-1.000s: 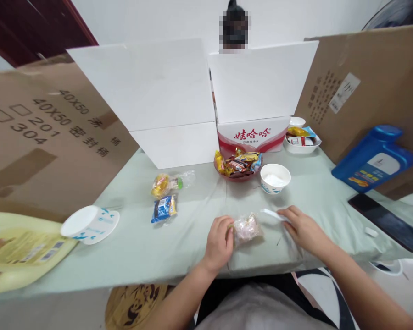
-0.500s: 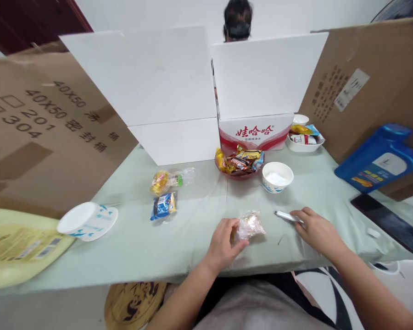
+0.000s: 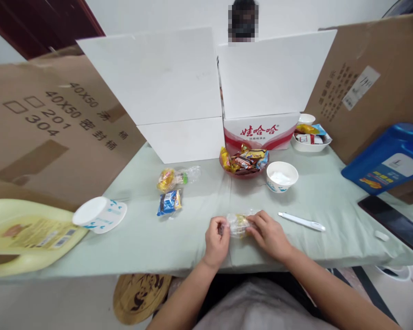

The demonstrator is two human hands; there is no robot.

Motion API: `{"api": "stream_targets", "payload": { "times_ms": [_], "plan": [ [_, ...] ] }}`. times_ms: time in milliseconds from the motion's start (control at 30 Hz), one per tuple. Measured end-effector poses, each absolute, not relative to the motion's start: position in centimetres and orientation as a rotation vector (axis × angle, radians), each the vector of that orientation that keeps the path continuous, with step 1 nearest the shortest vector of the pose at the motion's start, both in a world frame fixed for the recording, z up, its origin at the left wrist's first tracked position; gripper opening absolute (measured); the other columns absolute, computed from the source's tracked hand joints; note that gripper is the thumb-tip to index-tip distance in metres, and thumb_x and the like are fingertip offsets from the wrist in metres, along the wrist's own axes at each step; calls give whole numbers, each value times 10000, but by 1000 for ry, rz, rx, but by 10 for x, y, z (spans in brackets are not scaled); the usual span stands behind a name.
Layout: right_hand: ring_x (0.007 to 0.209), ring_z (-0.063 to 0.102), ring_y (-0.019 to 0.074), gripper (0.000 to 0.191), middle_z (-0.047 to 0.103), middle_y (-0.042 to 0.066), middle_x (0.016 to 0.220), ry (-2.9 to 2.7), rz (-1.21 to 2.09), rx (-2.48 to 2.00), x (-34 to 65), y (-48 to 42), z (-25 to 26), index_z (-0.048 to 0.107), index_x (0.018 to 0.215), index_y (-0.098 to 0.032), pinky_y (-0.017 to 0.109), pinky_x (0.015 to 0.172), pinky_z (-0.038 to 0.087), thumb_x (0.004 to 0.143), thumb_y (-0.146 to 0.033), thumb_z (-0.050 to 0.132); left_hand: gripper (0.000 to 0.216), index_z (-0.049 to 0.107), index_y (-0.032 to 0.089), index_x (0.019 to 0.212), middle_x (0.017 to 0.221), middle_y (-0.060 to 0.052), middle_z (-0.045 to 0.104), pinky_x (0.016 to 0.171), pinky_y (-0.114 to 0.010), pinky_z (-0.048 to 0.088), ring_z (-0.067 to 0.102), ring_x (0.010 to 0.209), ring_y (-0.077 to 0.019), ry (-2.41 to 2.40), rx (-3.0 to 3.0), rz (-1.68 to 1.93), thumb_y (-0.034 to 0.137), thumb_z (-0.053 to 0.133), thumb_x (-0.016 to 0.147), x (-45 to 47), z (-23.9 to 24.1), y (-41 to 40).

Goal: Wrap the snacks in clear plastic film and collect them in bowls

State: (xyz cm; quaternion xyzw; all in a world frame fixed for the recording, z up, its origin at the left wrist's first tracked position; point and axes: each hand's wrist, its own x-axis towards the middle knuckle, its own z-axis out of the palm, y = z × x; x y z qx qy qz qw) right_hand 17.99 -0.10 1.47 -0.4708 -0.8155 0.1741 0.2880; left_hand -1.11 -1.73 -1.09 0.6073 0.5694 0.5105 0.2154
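Clear-wrapped packet (image 3: 238,225) on the near part of the table (image 3: 189,250) looks light, its film probably soft and a little slippery, so its ends should give surer purchase than the middle. The left hand (image 3: 217,241) has its grip closed in a pinch on the left end; the right hand's (image 3: 272,237) grip, thumb and fingers nearly together, holds the right end.
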Motion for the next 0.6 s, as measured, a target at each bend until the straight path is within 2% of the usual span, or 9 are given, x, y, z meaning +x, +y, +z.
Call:
{"api": "stream_targets", "payload": {
  "times_ms": [100,167,300,400,467,533,600],
  "plan": [
    [812,617,180,216,636,56,883,-1936,530,-1257,199,4,13,623,971,-210,319,753,511,961,-309,432,180,550,176,1039,910,-49,627,748,-272,510,621,826,-157,1661,1618,1438,295,491,918,-15,-15,-15],
    [741,612,176,225,647,45,832,-1733,533,-1357,219,5,11,619,935,-206,318,707,508,945,-354,450,219,573,177,1086,960,-64,629,797,-296,512,619,889,-169,1678,1689,1406,269,449,931,-20,-15,-13],
    [624,586,173,243,635,28,761,-1508,546,-1601,263,4,3,598,934,-193,323,605,501,885,-398,477,258,651,181,1019,978,-84,600,841,-360,516,600,941,-204,1766,1911,1215,204,423,902,-35,-8,-9],
    [808,615,215,208,632,76,926,-1561,317,-1612,278,1,7,586,968,-192,381,726,518,857,-323,470,258,665,177,1010,1111,-119,586,932,-433,474,552,1075,-250,1826,2089,1127,224,435,904,-42,2,-5],
    [977,591,249,233,610,109,1050,-1636,145,-1507,273,0,16,571,1058,-193,431,849,493,872,-292,470,293,622,170,1129,1234,-134,565,1000,-481,415,496,1187,-275,1769,2224,1092,279,438,929,-40,12,-1],
    [1107,542,276,323,590,132,1152,-1818,83,-1368,259,3,29,528,1190,-194,472,941,444,888,-302,498,361,563,169,1228,1297,-135,555,1045,-529,348,437,1269,-300,1630,2388,985,345,495,920,-34,25,3],
    [1172,506,294,444,574,142,1224,-2099,115,-1239,244,8,41,471,1297,-194,510,996,393,880,-331,543,321,590,194,1177,1273,-109,589,1065,-554,296,417,1299,-309,1463,2538,869,344,556,895,-25,36,6]
  ]
}}
